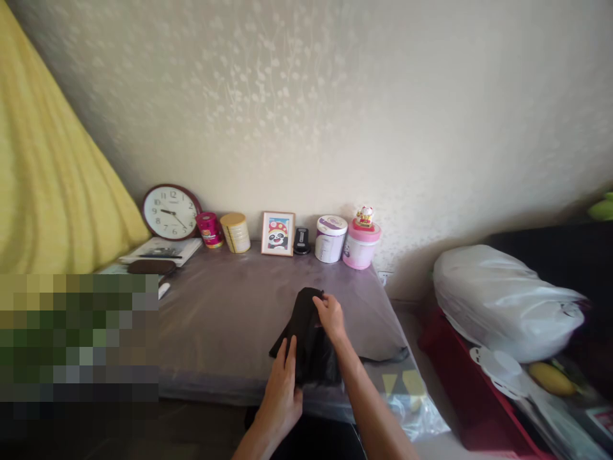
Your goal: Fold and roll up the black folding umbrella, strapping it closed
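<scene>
The right grip (330, 314) pinches the far right edge of a black cloth item (305, 319) between thumb and fingers. The left grip (286, 380) has its fingers laid straight against the item's near left side; whether its thumb also clamps the fabric, I cannot tell. The item lies near the near edge of the bench (230, 300), right of centre, mostly between the two hands. The right forearm slants in from the near right, its hand farther out than the left one; the left forearm comes up from the near side, angled to the right.

Along the far side, numerals such as 12, 9 and 6 read clearly on the clock (171, 212); the small word under the 12 does not. Print on the magenta tin (209, 230), cream canister (235, 233) and purple-and-white tub (330, 241) is too small to read.
</scene>
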### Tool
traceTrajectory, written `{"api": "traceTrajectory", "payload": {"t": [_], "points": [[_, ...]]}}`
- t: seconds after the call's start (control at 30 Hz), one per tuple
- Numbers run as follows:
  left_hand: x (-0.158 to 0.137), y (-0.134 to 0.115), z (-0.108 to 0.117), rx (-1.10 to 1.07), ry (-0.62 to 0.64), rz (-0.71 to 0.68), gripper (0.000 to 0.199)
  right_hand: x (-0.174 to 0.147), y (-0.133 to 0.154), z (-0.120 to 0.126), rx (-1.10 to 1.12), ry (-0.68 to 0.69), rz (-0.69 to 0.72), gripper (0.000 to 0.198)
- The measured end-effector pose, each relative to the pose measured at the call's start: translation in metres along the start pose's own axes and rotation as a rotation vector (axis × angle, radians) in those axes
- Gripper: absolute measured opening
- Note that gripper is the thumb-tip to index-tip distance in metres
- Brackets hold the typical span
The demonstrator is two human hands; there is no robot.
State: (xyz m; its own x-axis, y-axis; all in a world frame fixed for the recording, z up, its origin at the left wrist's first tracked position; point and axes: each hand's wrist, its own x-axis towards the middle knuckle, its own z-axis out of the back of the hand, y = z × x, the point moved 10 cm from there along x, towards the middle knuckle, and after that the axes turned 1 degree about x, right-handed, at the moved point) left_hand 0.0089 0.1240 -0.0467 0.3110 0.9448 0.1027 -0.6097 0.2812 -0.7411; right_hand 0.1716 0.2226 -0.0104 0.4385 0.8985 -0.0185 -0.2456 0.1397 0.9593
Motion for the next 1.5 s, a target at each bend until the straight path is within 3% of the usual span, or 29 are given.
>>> {"api": "traceTrajectory", "payload": {"t": [0.17,0.3,0.47,0.57,0.73,0.87,0.97,1.07,1.33,1.5], "points": [[0.001,-0.003,0.0,0.09,0.007,-0.025,0.082,-0.004,-0.007,-0.029,0.051,0.083,-0.053,0.035],[0.0,-0.003,0.002,0.145,-0.005,-0.015,0.077,-0.007,-0.002,-0.038,-0.097,0.134,-0.024,0.032],[-0.001,0.012,-0.006,0.259,0.021,0.053,0.067,-0.018,0.023,-0.044,-0.4,0.178,0.15,0.021],[-0.005,0.016,-0.004,0.24,-0.013,0.008,0.068,-0.028,0.036,-0.048,-0.534,0.181,0.278,0.017],[-0.017,0.0,0.022,0.182,-0.117,-0.1,0.074,-0.035,0.039,-0.052,-0.537,0.226,0.337,0.016],[-0.019,-0.026,0.052,0.312,-0.273,-0.089,0.07,-0.037,0.039,-0.055,-0.535,0.24,0.366,0.015],[-0.01,-0.041,0.037,0.355,-0.165,-0.174,0.074,-0.038,0.038,-0.058,-0.546,0.258,0.374,0.017],[-0.005,-0.03,0.016,0.338,-0.085,-0.17,0.08,-0.044,0.041,-0.058,-0.499,0.3,0.413,0.018],[-0.008,-0.013,0.002,0.238,-0.122,-0.204,0.086,-0.092,0.064,-0.049,-0.367,0.415,0.802,0.026],[-0.008,-0.005,-0.001,0.211,-0.114,-0.133,0.083,-0.073,0.05,-0.059,-0.476,0.392,0.847,0.023]]}}
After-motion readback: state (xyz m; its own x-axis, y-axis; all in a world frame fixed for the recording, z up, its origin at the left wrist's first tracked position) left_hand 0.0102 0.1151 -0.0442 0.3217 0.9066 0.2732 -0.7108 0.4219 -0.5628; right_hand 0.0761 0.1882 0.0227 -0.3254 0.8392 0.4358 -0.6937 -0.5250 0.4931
